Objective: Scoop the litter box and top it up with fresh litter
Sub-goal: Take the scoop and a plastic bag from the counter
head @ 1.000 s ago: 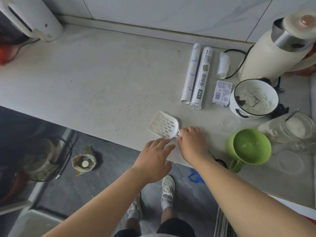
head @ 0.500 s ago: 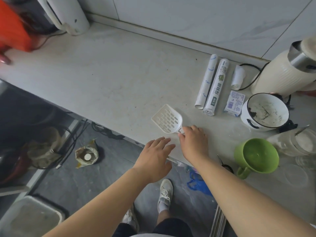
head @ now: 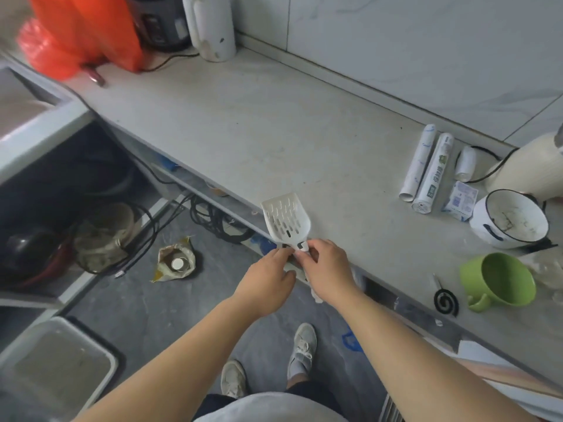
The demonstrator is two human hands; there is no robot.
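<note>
the scoop (head: 285, 219), white slotted plastic with a flat flared blade, is at the counter's (head: 274, 141) front edge, its blade over the stone top. the right hand (head: 327, 269) pinches its handle at the neck; the left hand (head: 268, 281) reaches in with fingertips at the same spot, though whether they grip it i cannot tell. the counter is pale, speckled and smudged, backed by glossy marbled wall tiles. right of the scoop lie paper rolls (head: 426, 169), a white bowl (head: 508, 220) and a green mug (head: 499, 281). a grey litter box (head: 54, 373) sits on the grey floor below.
</note>
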